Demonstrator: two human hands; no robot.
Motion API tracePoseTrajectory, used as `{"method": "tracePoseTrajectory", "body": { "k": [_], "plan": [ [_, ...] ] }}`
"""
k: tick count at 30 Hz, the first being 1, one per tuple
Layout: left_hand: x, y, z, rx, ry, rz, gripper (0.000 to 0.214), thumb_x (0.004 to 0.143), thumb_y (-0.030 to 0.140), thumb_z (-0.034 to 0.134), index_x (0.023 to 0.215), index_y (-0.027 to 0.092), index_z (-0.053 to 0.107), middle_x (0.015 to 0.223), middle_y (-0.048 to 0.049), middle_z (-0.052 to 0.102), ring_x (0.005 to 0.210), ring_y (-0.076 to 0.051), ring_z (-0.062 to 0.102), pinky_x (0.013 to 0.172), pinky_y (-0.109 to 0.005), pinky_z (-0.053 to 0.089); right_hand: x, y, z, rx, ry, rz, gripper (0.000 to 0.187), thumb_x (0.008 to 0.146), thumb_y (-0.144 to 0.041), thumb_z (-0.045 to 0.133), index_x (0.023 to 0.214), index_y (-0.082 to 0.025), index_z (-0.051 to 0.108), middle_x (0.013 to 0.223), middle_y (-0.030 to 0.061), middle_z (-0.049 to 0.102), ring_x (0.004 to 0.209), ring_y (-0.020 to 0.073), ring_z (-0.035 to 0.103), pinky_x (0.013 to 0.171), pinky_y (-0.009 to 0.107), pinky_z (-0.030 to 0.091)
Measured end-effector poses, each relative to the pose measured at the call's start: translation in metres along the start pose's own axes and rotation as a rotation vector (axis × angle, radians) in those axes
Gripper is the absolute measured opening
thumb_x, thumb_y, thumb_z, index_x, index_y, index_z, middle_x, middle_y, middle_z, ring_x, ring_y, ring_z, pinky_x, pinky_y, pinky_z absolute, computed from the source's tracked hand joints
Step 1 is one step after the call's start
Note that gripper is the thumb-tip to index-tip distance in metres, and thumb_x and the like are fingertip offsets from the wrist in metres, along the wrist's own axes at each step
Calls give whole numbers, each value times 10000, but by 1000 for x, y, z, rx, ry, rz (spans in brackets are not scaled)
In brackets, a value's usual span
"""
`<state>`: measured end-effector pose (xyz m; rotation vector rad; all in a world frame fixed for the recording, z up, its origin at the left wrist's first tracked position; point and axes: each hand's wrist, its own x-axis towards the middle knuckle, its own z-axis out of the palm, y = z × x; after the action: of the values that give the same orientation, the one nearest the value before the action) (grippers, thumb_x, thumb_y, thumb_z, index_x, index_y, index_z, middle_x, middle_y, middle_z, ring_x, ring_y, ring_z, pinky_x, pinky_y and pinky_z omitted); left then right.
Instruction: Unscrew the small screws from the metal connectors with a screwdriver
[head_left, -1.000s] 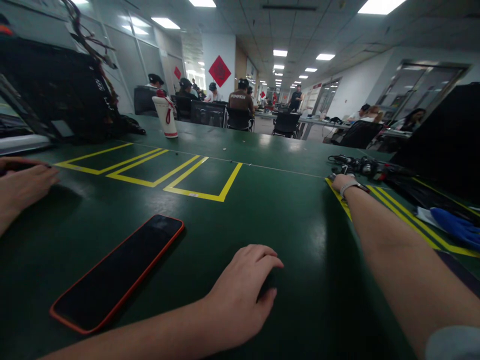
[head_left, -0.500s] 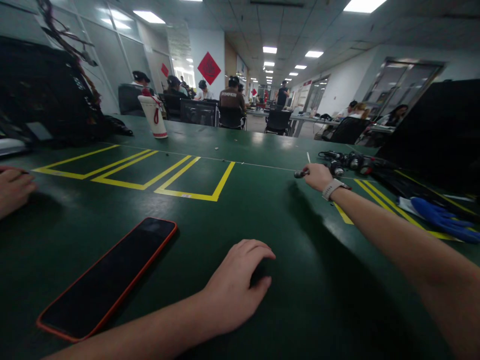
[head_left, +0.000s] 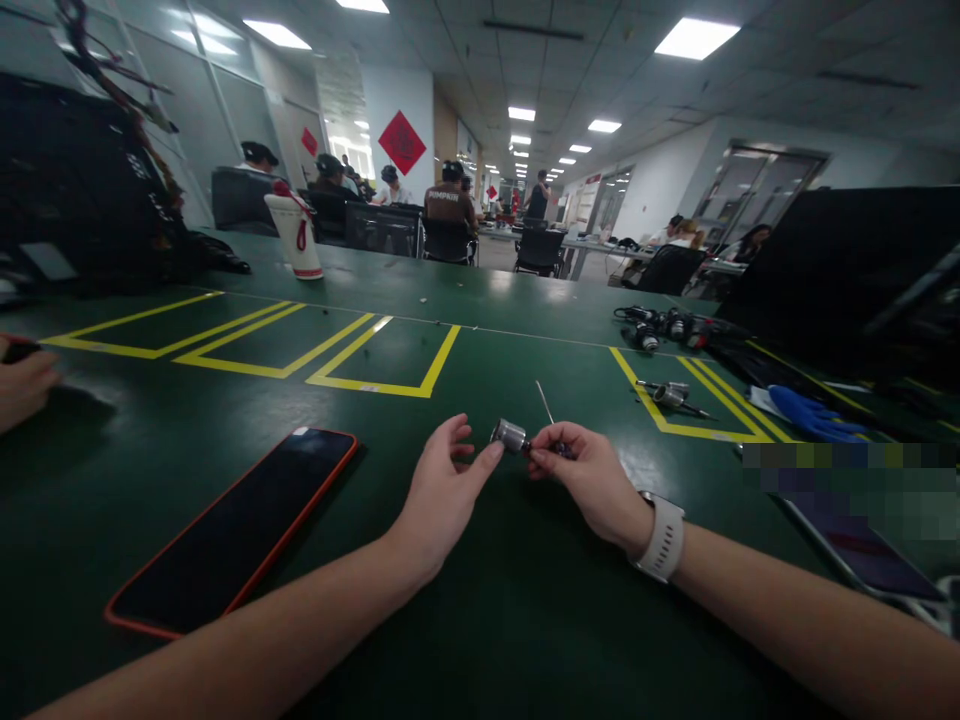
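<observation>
My right hand (head_left: 581,465), with a pale watch on its wrist, pinches the dark stem end of a small silver cylindrical metal part (head_left: 511,435) above the green table. A thin whitish rod (head_left: 544,400) sticks up beside those fingers; where it joins is hidden. My left hand (head_left: 450,490) is open on the other side of the cylinder, fingers apart and curved. Its thumb tip is at the cylinder's lower edge; I cannot tell whether it touches. A large phone with an orange edge (head_left: 247,530) lies left of my left forearm.
Yellow tape outlines mark the table (head_left: 397,425). Silver parts with thin shafts (head_left: 671,396) lie inside the right outline. Behind are dark cabled parts (head_left: 649,325); further right, a blue glove (head_left: 810,410) and another phone (head_left: 862,545). Another person's hand (head_left: 26,385) is at the left edge.
My right hand has come back toward me with the metal part, from the far right to the middle. My left hand has risen and turned toward it. The view has shifted slightly right.
</observation>
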<state>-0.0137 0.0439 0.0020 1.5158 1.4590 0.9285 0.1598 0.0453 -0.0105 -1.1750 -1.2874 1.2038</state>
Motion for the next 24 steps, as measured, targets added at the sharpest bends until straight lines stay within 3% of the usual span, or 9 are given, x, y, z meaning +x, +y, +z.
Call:
{"method": "tracePoseTrajectory", "body": {
  "k": [2, 5, 8, 12, 17, 24],
  "plan": [
    [3, 5, -13, 251, 74, 173, 519, 836, 365, 503, 1291, 148, 383, 1334, -147, 459, 1180, -254, 483, 941, -420, 448, -1, -1, 1, 9, -3, 47, 122, 671, -205, 684, 752, -159, 606, 701, -2, 628, 635, 120, 608, 642, 286, 523],
    [16, 12, -40, 690, 51, 485, 440, 830, 368, 503, 1228, 179, 482, 1356, -115, 443, 1256, -290, 392, 1039, -480, 313, -1, 0, 2, 10, -6, 98, 104, 671, -181, 672, 743, -150, 602, 690, -2, 624, 614, 113, 602, 632, 284, 515],
    [32, 14, -67, 927, 38, 440, 400, 862, 344, 427, 1196, 142, 512, 1312, -147, 484, 1191, -304, 454, 989, -474, 352, -1, 1, 2, -10, -1, 114, 87, 678, -163, 660, 743, -147, 605, 700, 0, 623, 615, 111, 605, 633, 284, 514],
    [41, 10, -89, 1034, -127, 344, 363, 840, 372, 441, 1097, 158, 581, 1135, -122, 603, 1011, -267, 566, 865, -394, 433, -3, 0, 1, -32, 6, 125, 65, 685, -143, 644, 737, -148, 605, 692, -1, 623, 611, 109, 605, 639, 288, 519],
    [38, -3, -92, 1013, -361, 289, 310, 774, 317, 529, 1055, 222, 617, 1062, -75, 625, 942, -240, 584, 805, -360, 447, -2, 3, 0, -36, -25, 113, 68, 691, -147, 641, 750, -148, 606, 704, -2, 624, 620, 110, 608, 645, 291, 521],
    [40, -11, -89, 1056, -353, 372, 200, 752, 140, 459, 806, 205, 640, 880, -58, 628, 785, -204, 579, 701, -331, 446, -3, 5, 1, -72, -46, 93, 55, 705, -142, 628, 753, -144, 603, 692, -6, 616, 614, 105, 601, 636, 281, 514]
  ]
}}
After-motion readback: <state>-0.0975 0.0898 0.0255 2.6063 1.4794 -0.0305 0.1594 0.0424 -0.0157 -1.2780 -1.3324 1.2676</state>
